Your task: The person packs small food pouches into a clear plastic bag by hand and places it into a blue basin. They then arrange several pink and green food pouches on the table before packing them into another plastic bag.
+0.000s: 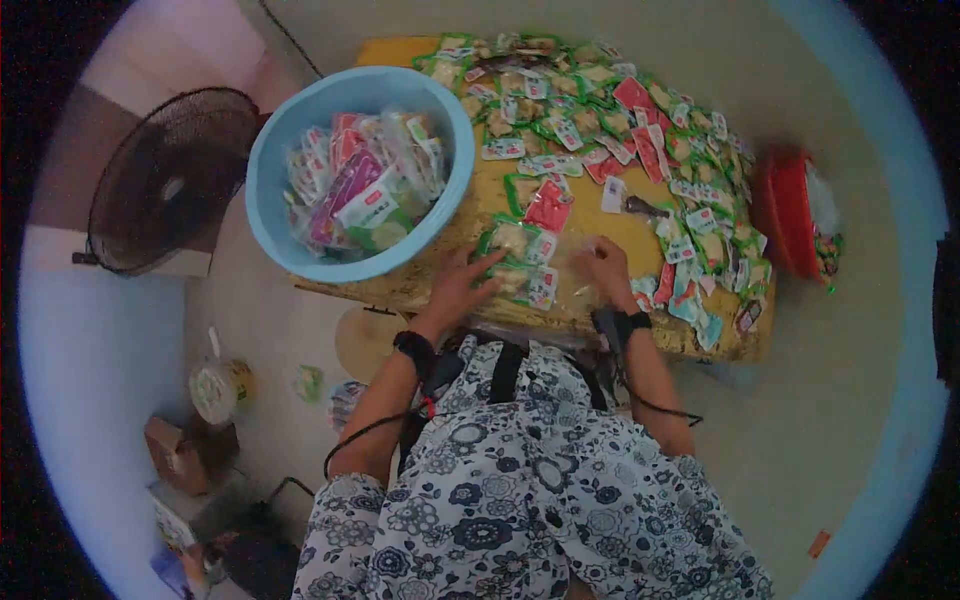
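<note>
My left hand [463, 287] lies with its fingers apart at the left edge of two green-and-clear snack packets. The upper packet [508, 240] and the lower packet [512, 284] are side by side near the front of the yellow table. My right hand [608, 272] is closed, its fingers curled at what looks like a clear plastic bag [572, 288], which is faint and slightly blurred. Just above the packets is a red packet [548, 206]. A white card [613, 195] and a small dark packet [645, 208] lie beyond my right hand.
A light blue basin [262, 215] full of bagged packets stands at the table's left. Many green and red packets [590, 125] cover the back and right of the yellow table [400, 292]. A red basket [785, 215] is at right, a fan [170, 185] at left, a stool [365, 345] below.
</note>
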### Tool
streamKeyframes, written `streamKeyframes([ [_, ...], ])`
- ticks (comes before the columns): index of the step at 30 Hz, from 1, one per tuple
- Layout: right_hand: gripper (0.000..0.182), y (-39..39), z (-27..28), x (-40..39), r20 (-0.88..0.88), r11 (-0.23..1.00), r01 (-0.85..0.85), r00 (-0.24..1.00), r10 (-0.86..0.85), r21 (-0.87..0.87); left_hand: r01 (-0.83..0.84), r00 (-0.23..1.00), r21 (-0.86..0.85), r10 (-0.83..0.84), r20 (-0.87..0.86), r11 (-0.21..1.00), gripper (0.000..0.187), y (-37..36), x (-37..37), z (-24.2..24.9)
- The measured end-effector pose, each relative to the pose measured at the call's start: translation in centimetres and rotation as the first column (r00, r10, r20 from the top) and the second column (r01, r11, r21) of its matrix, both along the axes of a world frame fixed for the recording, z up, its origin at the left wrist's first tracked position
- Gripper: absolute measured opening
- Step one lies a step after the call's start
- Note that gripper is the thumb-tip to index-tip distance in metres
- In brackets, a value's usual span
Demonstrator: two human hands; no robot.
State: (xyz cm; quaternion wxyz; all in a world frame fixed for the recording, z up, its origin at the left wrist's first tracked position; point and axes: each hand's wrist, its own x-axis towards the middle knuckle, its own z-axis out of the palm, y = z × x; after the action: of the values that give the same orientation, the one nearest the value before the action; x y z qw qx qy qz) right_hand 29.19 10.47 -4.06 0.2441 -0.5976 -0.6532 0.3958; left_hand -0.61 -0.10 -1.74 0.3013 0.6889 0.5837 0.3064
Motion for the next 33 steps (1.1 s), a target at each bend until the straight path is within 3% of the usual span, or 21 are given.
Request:
streamKeyframes([
  [2,0.018,-1.4,4.2,-1.9,-0.284,0.997,0.062,0.958,-0.049,0.036,0.001,1.0,0.009,-0.001,-0.018,1.0,0.052,-0.1,-0.1,-0.3],
  [5,0.016,-1.6,8.8,-4.3,-0.099,0.976,0.007,0.995,0.015,0.218,-0.082,0.992,-0.021,0.084,0.096,0.996,0.055,-0.1,0.4,-1.4],
  [8,0.014,-3.3,16.8,-9.1,-0.285,0.981,-0.083,0.95,0.131,0.173,-0.102,0.958,-0.033,0.107,0.266,0.994,0.057,0.0,0.0,-2.1],
  [11,0.013,-3.3,19.6,-9.8,0.015,0.887,-0.346,0.933,0.359,0.304,-0.102,0.907,-0.127,0.145,0.395,0.987,0.06,-0.3,-0.3,-1.1],
  [14,0.014,-3.0,21.8,-9.6,0.154,0.773,-0.507,0.86,0.487,0.383,-0.091,0.88,-0.202,0.173,0.442,0.975,0.067,-0.7,-0.6,1.0],
  [17,0.016,-2.5,24.6,-9.1,0.161,0.757,-0.604,0.797,0.582,0.252,-0.081,0.932,-0.336,0.191,0.309,0.938,0.075,-1.3,-0.6,2.0],
  [20,0.015,-2.3,22.9,-8.6,0.309,0.723,-0.645,0.76,0.572,0.247,-0.193,0.958,-0.047,0.199,0.209,0.98,0.081,-1.8,-0.6,2.6],
  [23,0.013,-3.2,20.1,-9.0,0.221,0.724,-0.642,0.767,0.603,0.253,-0.006,0.974,0.102,-0.017,0.226,0.995,0.077,-1.0,-1.8,6.1],
  [26,0.019,-3.6,20.3,-9.8,0.332,0.699,-0.66,0.747,0.576,0.275,0.127,0.988,0.161,-0.138,0.062,0.979,0.07,0.1,-1.8,8.0],
  [29,0.026,-3.4,20.2,-9.9,0.253,0.696,-0.632,0.774,0.58,0.341,0.116,0.983,0.223,-0.144,0.111,0.968,0.054,1.2,-0.7,8.8],
  [32,0.034,-3.2,20.5,-9.2,0.334,0.724,-0.627,0.774,0.538,0.288,0.213,0.9,-0.025,-0.186,0.394,0.977,0.038,2.5,0.2,8.1],
  [33,0.032,-2.8,20.1,-8.7,0.379,0.67,-0.613,0.788,0.485,0.419,0.209,0.883,-0.066,-0.159,0.443,0.976,0.035,2.5,0.5,8.5],
])
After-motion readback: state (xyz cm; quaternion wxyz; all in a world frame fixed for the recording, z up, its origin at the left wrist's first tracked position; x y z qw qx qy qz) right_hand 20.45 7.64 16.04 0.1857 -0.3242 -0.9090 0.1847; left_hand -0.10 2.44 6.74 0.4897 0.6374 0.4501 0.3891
